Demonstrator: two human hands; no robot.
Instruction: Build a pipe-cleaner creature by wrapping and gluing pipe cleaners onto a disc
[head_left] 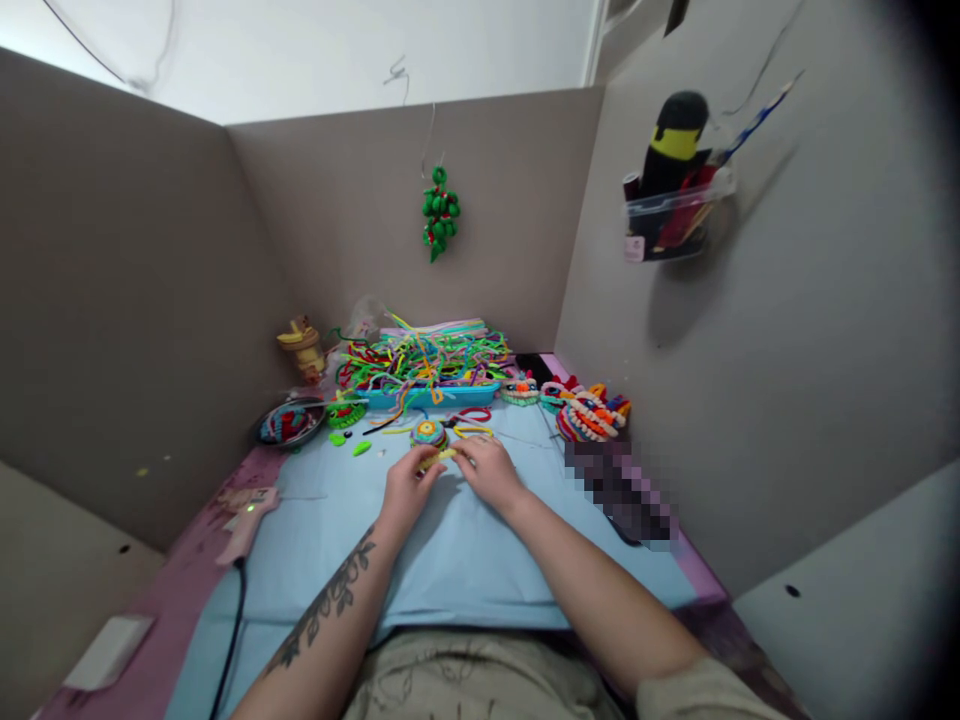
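Note:
Between my fingertips is a short yellow pipe cleaner (445, 455), which looks bent or coiled. My left hand (409, 485) pinches its left end. On its other end my right hand (489, 470) is closed, thumb and fingers together. Just beyond the hands sits a round, multicoloured coiled pipe-cleaner piece (428, 432), its lower edge close to my left fingers. Scissors with red handles (474, 416) lie behind my right hand. Bright green leaf-shaped pieces (362, 448) rest on the blue cloth (322, 530) to the left.
A blue tray (420, 398) heaped with coloured pipe cleaners stands at the back. Colourful finished-looking pieces (589, 412) are at the right, and a dark bowl (289, 424) at the left. A pink glue gun (251, 520) with a black cord lies at left. Grey partitions (420, 280) enclose the table.

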